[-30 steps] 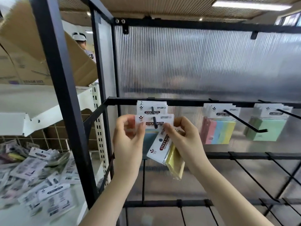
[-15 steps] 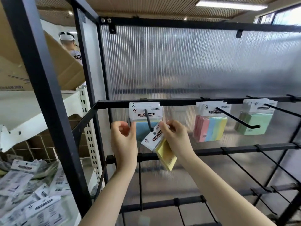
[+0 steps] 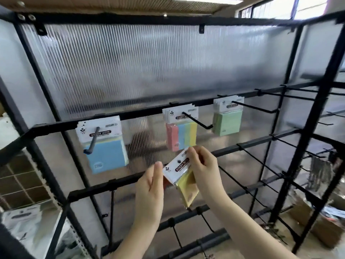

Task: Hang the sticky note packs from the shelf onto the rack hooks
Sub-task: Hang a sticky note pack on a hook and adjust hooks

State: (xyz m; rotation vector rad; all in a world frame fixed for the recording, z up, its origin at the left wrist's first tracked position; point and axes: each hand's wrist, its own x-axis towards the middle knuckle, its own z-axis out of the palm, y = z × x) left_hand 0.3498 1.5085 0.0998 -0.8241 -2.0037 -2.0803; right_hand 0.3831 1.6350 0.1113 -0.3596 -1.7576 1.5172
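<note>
My right hand [image 3: 203,169] pinches the white header card of a yellow sticky note pack [image 3: 183,181], tilted, in front of the second black bar of the rack [image 3: 186,107]. My left hand [image 3: 150,191] is beside the pack with straight fingers, its fingertips close to the card's left edge. Blue packs [image 3: 105,146] hang on the left hook [image 3: 92,142]. Multicolour packs [image 3: 182,132] hang on the middle hook [image 3: 197,120], and green packs [image 3: 227,119] on the hook to the right [image 3: 255,107].
Bare black hooks [image 3: 261,161] stick out from the lower bars and the right section. More packs [image 3: 24,219] lie on the shelf at lower left. Cardboard boxes [image 3: 321,230] sit on the floor at lower right. A ribbed translucent panel [image 3: 149,62] backs the rack.
A blue pack went onto the left hook and my left hand let it go. My view swung right. Both hands moved right and down with the yellow pack, away from the left hook.
</note>
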